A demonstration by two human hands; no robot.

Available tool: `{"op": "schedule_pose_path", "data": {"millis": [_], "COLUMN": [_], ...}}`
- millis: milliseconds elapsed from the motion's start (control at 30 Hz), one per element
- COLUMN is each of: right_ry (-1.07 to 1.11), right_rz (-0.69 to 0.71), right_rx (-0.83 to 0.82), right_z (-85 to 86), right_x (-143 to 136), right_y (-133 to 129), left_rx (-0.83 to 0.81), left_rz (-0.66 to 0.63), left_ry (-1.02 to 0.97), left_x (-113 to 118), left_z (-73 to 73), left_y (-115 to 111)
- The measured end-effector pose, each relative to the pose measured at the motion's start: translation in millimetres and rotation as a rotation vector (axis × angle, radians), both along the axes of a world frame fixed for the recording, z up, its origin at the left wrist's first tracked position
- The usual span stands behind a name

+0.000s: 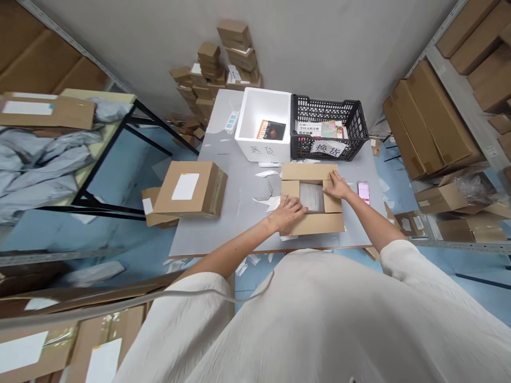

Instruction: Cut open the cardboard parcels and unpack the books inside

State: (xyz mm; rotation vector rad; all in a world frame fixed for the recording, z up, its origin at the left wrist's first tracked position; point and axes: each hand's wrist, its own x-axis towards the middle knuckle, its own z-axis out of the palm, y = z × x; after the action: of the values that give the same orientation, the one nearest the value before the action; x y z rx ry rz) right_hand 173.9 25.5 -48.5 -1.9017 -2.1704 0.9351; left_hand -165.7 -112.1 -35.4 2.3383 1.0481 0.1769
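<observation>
A cardboard box lies on the grey table, its two long flaps folded outward and its short side flaps lying inward. Between the flaps shows a whitish wrapped item. My left hand rests at the box's near left corner, fingers spread over the left flap and the front edge. On the right flap lies my right hand, fingers apart, at the far right part of the box. Neither hand is closed round anything.
Behind the box stand a white foam bin and a black crate, both with printed items inside. A closed carton sits at the table's left edge. A phone lies to the right. Paper scraps lie beside the box.
</observation>
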Motion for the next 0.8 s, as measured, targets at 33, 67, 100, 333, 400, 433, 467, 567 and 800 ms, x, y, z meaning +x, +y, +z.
{"op": "schedule_pose_path", "data": {"millis": [33,67,100,333,400,433,467,567,800], "right_ry": [0.007,0.018,0.028,0.011,0.013,0.007,-0.003,-0.026,-0.080], "right_rz": [0.002,0.000,-0.005,-0.057,-0.056,-0.056,-0.057,-0.061,-0.067], "right_rx": [0.007,0.016,0.025,0.038,0.051,0.050,0.047,0.043,0.011], "right_z": [-1.0,-2.3,-3.6,-10.3,-10.2,-9.8,-9.1,-6.2,3.8], "right_x": [-0.2,-0.5,-0.9,-5.9,-7.1,-7.7,-8.4,-11.0,-18.2], "right_y": [-0.1,-0.1,0.1,-1.3,-3.1,-4.2,-5.3,-9.0,-13.7], "left_rx": [0.018,0.040,0.065,0.224,0.184,0.143,0.090,-0.094,-0.184], "left_rz": [0.017,0.042,0.076,0.481,0.547,0.566,0.578,0.559,0.497], "left_ry": [-0.010,-0.022,-0.030,0.026,0.047,0.057,0.072,0.094,0.145], "left_x": [-2.7,-6.5,-11.2,-41.9,-46.9,-49.2,-51.4,-57.5,-64.0], "left_z": [3.5,7.9,12.9,24.2,13.3,6.7,-0.2,-18.2,-29.3], "left_y": [-3.1,-7.4,-12.9,-54.7,-56.6,-55.1,-52.3,-40.4,-33.7]}}
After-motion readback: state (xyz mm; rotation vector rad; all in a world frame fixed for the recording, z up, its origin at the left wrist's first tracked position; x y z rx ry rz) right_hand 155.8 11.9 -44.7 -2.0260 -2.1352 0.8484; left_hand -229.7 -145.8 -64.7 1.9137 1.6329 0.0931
